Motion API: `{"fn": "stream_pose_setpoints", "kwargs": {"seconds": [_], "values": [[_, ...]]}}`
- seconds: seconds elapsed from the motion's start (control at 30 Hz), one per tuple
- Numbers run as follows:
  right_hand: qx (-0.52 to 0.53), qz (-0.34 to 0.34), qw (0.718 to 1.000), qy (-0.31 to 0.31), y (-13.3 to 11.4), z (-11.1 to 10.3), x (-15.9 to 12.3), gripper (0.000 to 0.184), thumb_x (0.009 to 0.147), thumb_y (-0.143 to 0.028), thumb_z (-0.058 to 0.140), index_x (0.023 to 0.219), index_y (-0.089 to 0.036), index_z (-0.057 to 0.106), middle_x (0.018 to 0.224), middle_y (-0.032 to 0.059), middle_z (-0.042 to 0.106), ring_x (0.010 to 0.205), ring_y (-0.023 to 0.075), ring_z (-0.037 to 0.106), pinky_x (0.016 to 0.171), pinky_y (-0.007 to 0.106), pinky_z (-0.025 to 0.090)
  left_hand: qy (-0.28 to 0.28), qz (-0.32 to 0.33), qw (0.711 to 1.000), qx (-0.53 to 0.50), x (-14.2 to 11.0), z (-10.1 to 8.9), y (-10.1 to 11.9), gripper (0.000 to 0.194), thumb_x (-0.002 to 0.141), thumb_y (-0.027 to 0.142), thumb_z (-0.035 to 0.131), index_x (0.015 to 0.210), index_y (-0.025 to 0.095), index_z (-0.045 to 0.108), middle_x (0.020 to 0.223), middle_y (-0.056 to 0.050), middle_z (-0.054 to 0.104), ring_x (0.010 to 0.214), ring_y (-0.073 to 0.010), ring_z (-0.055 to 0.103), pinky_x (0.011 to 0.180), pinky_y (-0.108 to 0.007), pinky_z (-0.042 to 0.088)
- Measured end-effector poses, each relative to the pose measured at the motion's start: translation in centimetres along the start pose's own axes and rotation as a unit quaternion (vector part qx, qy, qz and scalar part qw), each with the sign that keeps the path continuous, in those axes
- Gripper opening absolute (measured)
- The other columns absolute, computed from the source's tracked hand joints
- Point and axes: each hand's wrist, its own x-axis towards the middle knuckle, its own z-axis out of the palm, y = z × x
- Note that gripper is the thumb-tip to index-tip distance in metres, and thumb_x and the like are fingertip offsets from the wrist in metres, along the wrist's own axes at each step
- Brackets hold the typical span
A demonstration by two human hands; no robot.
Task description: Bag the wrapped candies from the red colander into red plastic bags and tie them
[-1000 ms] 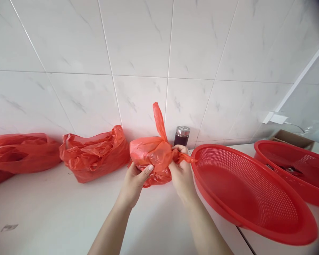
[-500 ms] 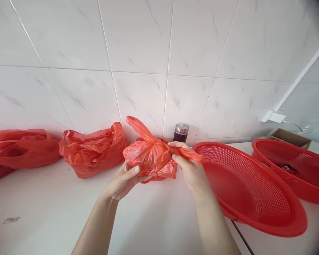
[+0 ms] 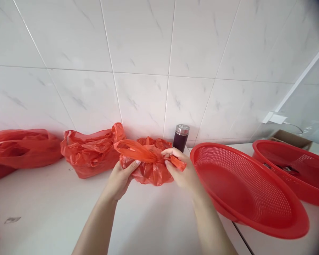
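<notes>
A shiny red plastic bag (image 3: 155,173), gathered and twisted at its top, is between my two hands in the middle of the view. My left hand (image 3: 122,179) grips it at its left side, the thumb lying on top near a long loop of the bag. With fingers pinched, my right hand (image 3: 179,168) holds the twisted neck, and a short rolled end sticks out past the fingers. What the bag contains is hidden. Just behind it lies more crumpled red plastic (image 3: 155,141).
Two more red plastic bags, one nearer (image 3: 91,156) and one farther left (image 3: 26,150), stand along the tiled wall. A dark bottle (image 3: 180,140) with a silver lid stands behind my right hand. Two red perforated baskets, a front one (image 3: 234,187) and a back one (image 3: 303,184), are at right.
The bag has come lower and tipped toward me. Its long loop, which pointed up, now lies over to the left above my left thumb. My right hand has shifted slightly left.
</notes>
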Motion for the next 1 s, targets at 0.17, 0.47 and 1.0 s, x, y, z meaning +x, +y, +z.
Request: {"fn": "stream_pose_setpoints", "kwargs": {"seconds": [0.17, 0.47, 1.0], "values": [[-0.008, -0.037, 0.997, 0.073, 0.0, 0.7, 0.1, 0.022, 0.084, -0.016, 0.05, 0.098, -0.025, 0.065, 0.102, 0.0022, 0.066, 0.097, 0.0211, 0.061, 0.088, 0.037, 0.048, -0.096, -0.077, 0.989, 0.076, -0.3, 0.9, -0.7, 0.039, 0.081, 0.036, 0.071, 0.116, 0.022, 0.064, 0.116, -0.012, 0.068, 0.104, -0.029, 0.065, 0.077, -0.037, 0.057], [0.102, 0.016, 0.992, 0.068, 0.0, -0.1, 0.3, 0.019, 0.085, -0.022, 0.059, 0.102, -0.023, 0.067, 0.105, 0.0024, 0.068, 0.099, 0.0197, 0.063, 0.087, 0.033, 0.049, -0.072, 0.039, 0.986, 0.145, -0.8, 2.1, -0.4, 0.045, 0.079, 0.028, 0.073, 0.123, 0.031, 0.065, 0.134, -0.007, 0.059, 0.139, -0.0293, 0.035, 0.111, -0.041, 0.035], [0.271, 0.026, 0.96, -0.06, -2.3, 3.6, -1.7, 0.045, 0.098, -0.051, 0.041, 0.064, -0.021, 0.042, 0.065, -0.0011, 0.044, 0.067, 0.015, 0.049, 0.077, 0.032, 0.045, 0.145, 0.103, 0.974, 0.143, 0.7, -0.1, -0.4, 0.044, 0.081, 0.061, 0.059, 0.064, 0.021, 0.057, 0.06, 0.002, 0.05, 0.057, -0.0142, 0.044, 0.058, -0.025, 0.039]]}}
